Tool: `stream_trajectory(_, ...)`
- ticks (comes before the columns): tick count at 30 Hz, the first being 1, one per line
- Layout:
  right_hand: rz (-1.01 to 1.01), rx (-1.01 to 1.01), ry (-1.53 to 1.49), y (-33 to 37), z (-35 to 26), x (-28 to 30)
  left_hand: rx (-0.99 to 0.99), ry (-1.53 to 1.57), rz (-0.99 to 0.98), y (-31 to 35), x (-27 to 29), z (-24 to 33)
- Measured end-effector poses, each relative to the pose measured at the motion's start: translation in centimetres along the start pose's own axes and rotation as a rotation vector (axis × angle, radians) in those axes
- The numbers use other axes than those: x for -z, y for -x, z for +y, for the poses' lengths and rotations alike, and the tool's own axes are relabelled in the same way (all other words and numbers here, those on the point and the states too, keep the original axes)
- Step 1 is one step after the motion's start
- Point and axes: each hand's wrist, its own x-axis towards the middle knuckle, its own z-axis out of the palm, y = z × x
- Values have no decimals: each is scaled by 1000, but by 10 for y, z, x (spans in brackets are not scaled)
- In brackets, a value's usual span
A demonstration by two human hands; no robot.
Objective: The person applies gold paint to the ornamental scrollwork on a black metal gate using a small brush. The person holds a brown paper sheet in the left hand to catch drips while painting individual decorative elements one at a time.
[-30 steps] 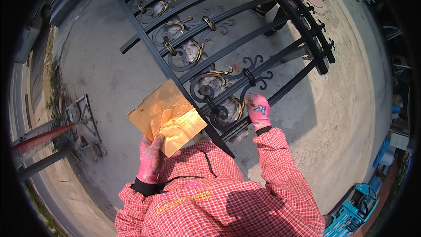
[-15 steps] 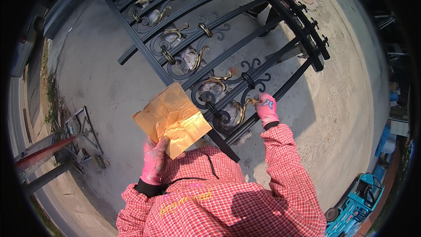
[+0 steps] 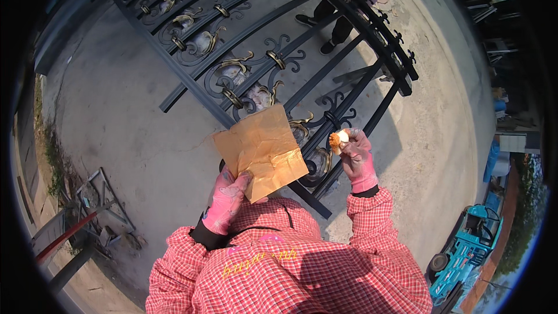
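A square of brown cardboard, creased and smeared with gold paint, is gripped along its lower edge by my left hand in a pink glove. My right hand, also gloved in pink, pinches a small whitish piece like sponge, its end coated orange-gold. It is held up over the near end of a dark metal railing, apart from the cardboard. Scrolled ornaments on the railing carry gold-coloured leaf shapes; the cardboard hides part of the nearest ones.
Another person in dark trousers stands beyond the railing's far right side. Metal frames and rubble lie at the left. A turquoise vehicle stands at the lower right. Concrete ground spreads beneath the railing.
My right hand has drawn back from the gold leaf on the railing and turned, bringing the sponge-like piece into sight. The cardboard has shifted right in view, and the railing appears displaced.
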Motion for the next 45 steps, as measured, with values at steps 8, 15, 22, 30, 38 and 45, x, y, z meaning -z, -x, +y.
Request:
stream_trajectory(8, -72, 171, 438, 18, -8, -102, 15, 45, -108, -15, 3, 8)
stream_trajectory(15, -330, 528, 1200, 8, -8, -102, -58, -28, -63, -12, -16, 0)
stream_trajectory(22, -493, 524, 1193, 3, -8, -68, -45, -46, 91, -13, -34, -21)
stream_trajectory(30, 75, 146, 1088, -56, -14, 45, -22, -47, 264, -22, -33, -21)
stream_trajectory(38, -90, 252, 1431, -135, 26, 70, 26, -69, 257, -45, -32, -2)
stream_trajectory(45, -66, -17, 1337, -123, 14, 77, -36, -50, 276, -54, -20, 1)
